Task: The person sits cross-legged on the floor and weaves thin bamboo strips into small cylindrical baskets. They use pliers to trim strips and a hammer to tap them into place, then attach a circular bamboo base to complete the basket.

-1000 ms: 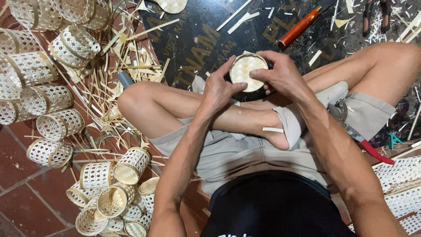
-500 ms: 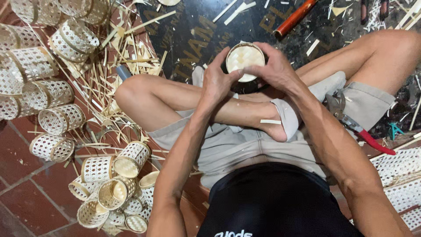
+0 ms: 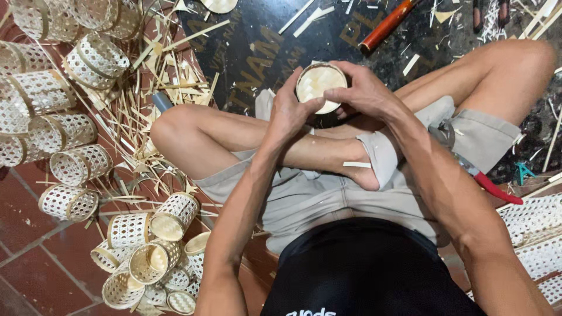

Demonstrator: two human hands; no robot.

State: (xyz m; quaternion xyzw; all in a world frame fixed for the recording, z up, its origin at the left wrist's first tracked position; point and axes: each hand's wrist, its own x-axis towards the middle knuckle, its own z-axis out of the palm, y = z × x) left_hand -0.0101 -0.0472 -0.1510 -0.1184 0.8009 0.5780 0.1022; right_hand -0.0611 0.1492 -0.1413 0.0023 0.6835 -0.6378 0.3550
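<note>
Sitting cross-legged on the floor, I hold a small round woven bamboo basket (image 3: 319, 86) over my shins, its pale flat base facing up. My left hand (image 3: 287, 111) grips its left side with the thumb pressed on the base. My right hand (image 3: 366, 90) wraps the right side, fingers curled over the rim. A dark round form sits under the basket, mostly hidden by my hands.
Several finished woven cylinders (image 3: 88, 55) lie at the left, more in a pile (image 3: 155, 257) by my left knee. Bamboo slivers (image 3: 158, 88) litter the floor. An orange tube (image 3: 389, 24) lies ahead. Red-handled pliers (image 3: 486, 184) rest on my right thigh. White woven sheets (image 3: 533, 228) lie right.
The view has shifted slightly. Both hands have turned the basket a little and my left thumb now presses on its base.
</note>
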